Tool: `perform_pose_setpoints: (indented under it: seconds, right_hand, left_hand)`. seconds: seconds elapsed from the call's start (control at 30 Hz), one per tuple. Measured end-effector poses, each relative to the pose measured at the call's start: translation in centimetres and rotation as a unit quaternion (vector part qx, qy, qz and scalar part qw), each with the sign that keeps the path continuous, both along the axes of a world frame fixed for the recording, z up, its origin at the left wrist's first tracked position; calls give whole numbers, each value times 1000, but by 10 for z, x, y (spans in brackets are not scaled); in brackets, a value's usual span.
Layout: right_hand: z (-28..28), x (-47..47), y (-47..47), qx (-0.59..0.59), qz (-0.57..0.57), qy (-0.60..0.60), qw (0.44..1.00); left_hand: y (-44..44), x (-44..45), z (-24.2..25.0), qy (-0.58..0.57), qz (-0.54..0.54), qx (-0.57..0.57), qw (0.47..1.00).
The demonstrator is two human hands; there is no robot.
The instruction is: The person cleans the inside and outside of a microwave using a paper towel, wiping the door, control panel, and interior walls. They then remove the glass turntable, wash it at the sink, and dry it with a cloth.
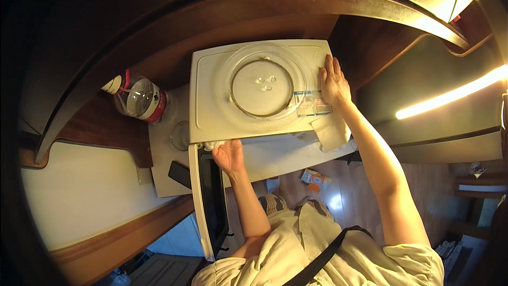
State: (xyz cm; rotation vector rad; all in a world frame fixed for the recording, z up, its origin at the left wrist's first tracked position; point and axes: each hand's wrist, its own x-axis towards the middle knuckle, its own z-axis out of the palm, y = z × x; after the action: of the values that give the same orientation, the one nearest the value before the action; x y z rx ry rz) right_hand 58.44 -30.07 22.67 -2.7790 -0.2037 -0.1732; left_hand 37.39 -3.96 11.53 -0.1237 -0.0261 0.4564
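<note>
A white microwave oven stands before me, its door swung wide at the left. On its top lie a glass turntable plate and a dark roller ring. My left hand is at the oven's front opening near the hinge, with a white cloth or tissue at its fingertips; part of it is hidden under the top edge. My right hand rests with its fingers extended on the top's right edge. Below it hangs a pale sheet or cloth by the control side.
A large clear plastic bottle stands at the left, near a round glass item and a dark smartphone on the white counter. Wooden shelving arches overhead. A wipes-like packet lies on the floor.
</note>
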Motion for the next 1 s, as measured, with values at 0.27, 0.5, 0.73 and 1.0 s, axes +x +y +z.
perform_pose_setpoints:
  seconds: [0.27, 0.5, 0.73, 1.0]
  right_hand:
    - [-1, 3, 5, -1, 6, -12, 1000]
    - [-12, 11, -3, -1, 33, -17, 999]
    - [-26, 38, -24, 10, 98, -55, 994]
    - [-19, 78, -33, -62, 105, -3, 993]
  left_hand:
    - [-61, 10, 7, 95, 22, 36, 995]
    - [-152, 32, 20, 146, -28, 89, 985]
    - [-159, 67, -30, -98, -110, 168, 975]
    - [-132, 125, -7, -117, -140, 184, 966]
